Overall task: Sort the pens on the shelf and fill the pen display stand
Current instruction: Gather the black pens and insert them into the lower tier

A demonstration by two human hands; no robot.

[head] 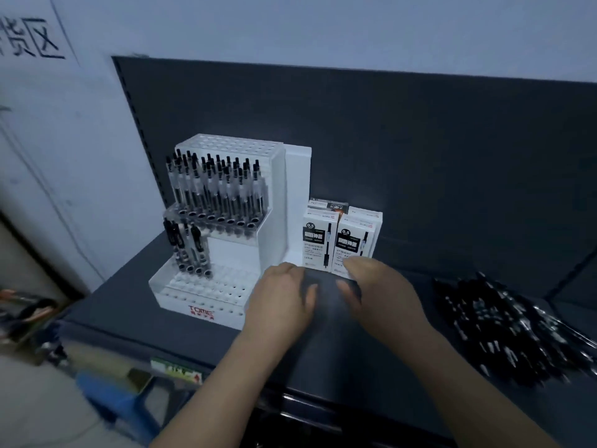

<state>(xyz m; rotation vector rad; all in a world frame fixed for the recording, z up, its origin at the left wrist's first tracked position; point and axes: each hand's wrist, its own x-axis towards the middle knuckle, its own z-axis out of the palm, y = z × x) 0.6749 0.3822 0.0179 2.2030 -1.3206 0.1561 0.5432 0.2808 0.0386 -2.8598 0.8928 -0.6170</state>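
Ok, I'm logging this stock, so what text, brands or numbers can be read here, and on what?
"TOME": red, on the front of the pen display stand; the smaller red print below it is blurred.
"0.5": top of the left pen box and the right pen box.
"区": wall sign; the character beside it is cut off.
Large box characters, box fine print, shelf-edge label: too blurred to read.

red "TOME" on display stand front [226, 313], "0.5" on two pen boxes [319, 240], "区" on wall sheet [38, 37]
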